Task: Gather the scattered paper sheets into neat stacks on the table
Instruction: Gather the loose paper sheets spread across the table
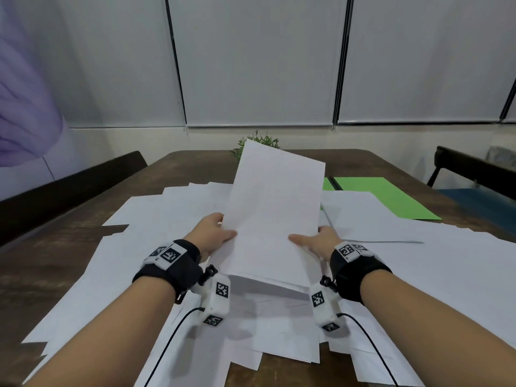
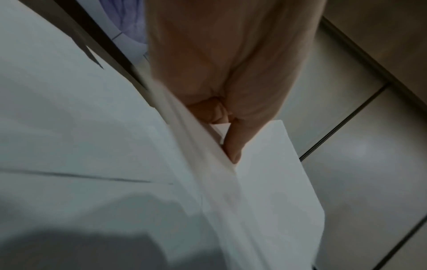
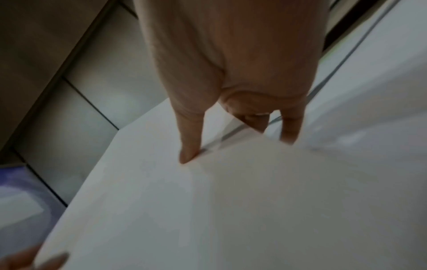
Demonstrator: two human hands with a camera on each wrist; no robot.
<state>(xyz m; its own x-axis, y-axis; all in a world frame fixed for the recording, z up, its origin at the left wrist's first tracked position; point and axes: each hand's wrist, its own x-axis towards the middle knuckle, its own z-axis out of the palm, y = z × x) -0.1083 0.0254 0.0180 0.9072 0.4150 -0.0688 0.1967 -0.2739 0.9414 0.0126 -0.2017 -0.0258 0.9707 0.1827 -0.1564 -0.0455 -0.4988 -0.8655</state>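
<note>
A thin stack of white sheets (image 1: 275,213) is raised above the table, tilted with its far end up. My left hand (image 1: 216,236) grips its left edge, thumb on top and fingers beneath. My right hand (image 1: 318,241) grips the right edge the same way. The left wrist view shows my left hand (image 2: 228,138) pinching the stack (image 2: 272,191) at its edge. In the right wrist view the thumb of my right hand (image 3: 191,146) lies on the top sheet (image 3: 208,210). Many loose white sheets (image 1: 156,219) lie scattered over the wooden table (image 1: 47,258) below.
A green sheet (image 1: 391,199) lies at the back right of the table. A small green plant (image 1: 259,141) stands behind the raised stack. Dark chairs stand at the left (image 1: 69,185) and the right (image 1: 469,169). Loose sheets overhang the near edge.
</note>
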